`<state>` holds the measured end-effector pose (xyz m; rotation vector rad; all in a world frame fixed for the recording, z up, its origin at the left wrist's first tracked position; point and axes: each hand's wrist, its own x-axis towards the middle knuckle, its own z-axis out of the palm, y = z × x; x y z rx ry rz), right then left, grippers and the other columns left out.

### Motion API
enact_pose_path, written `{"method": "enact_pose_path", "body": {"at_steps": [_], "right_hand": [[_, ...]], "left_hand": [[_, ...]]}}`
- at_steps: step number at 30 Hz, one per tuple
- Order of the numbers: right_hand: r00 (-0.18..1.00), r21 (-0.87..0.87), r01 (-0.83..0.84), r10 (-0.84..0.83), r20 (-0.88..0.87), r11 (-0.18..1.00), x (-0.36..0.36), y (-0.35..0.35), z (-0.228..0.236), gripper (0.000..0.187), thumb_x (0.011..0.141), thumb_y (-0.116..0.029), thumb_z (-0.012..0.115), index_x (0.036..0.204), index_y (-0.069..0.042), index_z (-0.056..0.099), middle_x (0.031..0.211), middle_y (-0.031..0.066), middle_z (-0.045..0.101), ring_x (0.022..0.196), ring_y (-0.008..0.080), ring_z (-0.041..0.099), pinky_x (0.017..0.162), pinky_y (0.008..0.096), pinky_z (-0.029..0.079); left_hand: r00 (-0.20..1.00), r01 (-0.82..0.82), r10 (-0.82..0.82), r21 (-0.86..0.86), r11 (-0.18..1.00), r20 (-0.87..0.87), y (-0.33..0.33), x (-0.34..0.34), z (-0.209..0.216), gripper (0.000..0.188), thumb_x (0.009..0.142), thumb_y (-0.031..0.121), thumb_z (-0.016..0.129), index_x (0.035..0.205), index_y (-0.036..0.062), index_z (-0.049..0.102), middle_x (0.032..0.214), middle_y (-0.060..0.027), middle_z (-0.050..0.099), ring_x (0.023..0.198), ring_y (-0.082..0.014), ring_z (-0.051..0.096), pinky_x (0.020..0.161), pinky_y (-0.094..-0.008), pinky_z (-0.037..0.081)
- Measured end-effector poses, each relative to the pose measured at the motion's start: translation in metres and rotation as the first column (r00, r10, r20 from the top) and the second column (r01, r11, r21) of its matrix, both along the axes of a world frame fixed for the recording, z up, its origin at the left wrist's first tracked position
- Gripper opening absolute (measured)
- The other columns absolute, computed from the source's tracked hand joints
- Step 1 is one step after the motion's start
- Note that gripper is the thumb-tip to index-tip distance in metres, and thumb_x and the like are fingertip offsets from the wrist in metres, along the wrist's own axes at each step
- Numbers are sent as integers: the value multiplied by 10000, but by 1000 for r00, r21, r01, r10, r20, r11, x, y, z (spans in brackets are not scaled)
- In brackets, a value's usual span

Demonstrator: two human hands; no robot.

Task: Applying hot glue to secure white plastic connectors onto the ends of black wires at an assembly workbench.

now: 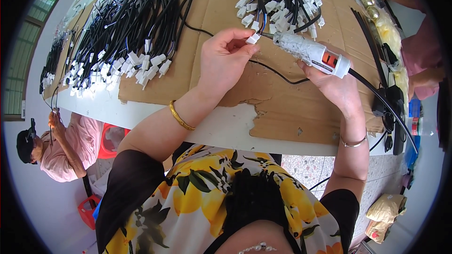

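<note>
So there's a white table (226,129) with cardboard (292,108) on it, probably to protect the top. Two big heaps of black cables (127,33) lie with their white ends mostly toward the wearer, likely for easy grabbing. Sacks (386,209) on the floor at right: no telling what's inside. Right hand (335,82) is wrapped round a corded tool (299,49), tip pointing left, seemingly for control. Left hand (223,59) is pinching a white connector (253,39) just beside that tip, presumably to steady it; wires seem to enter its shell.
</note>
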<state>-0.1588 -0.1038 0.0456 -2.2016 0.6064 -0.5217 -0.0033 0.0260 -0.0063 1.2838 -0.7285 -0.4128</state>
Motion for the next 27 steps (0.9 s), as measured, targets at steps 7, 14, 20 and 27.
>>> {"method": "enact_pose_path", "body": {"at_steps": [7,14,20,27], "right_hand": [[995,-29,35,-38,-95,999,-1,6,12,251,709,-185,667,894,-39,582,751,55,618,673,90,551,641,232,447],[992,37,53,-48,-117,998,-2,8,16,269,711,-219,662,911,-55,590,772,56,626,684,98,561,652,234,448],[990,40,55,-49,-129,998,-3,6,13,256,706,-176,653,913,-40,586,772,62,628,690,97,565,657,237,450],[993,26,20,-17,-119,999,-2,6,12,277,704,-202,657,907,-30,583,777,64,629,687,100,566,662,235,450]], "left_hand": [[1000,-17,17,-12,1000,23,1,0,1,193,715,-84,608,897,-28,583,836,-65,608,708,-78,564,627,-193,476],[999,-22,23,-17,1000,31,1,-1,1,194,714,-80,610,898,-22,590,838,-67,611,711,-83,569,634,-195,479],[998,-38,37,2,999,40,1,-1,2,184,710,-72,617,886,-21,596,828,-67,614,708,-86,572,633,-198,481],[989,-82,80,5,997,124,1,0,-1,187,699,-69,628,874,-10,602,820,-71,618,692,-93,584,616,-202,486]]}}
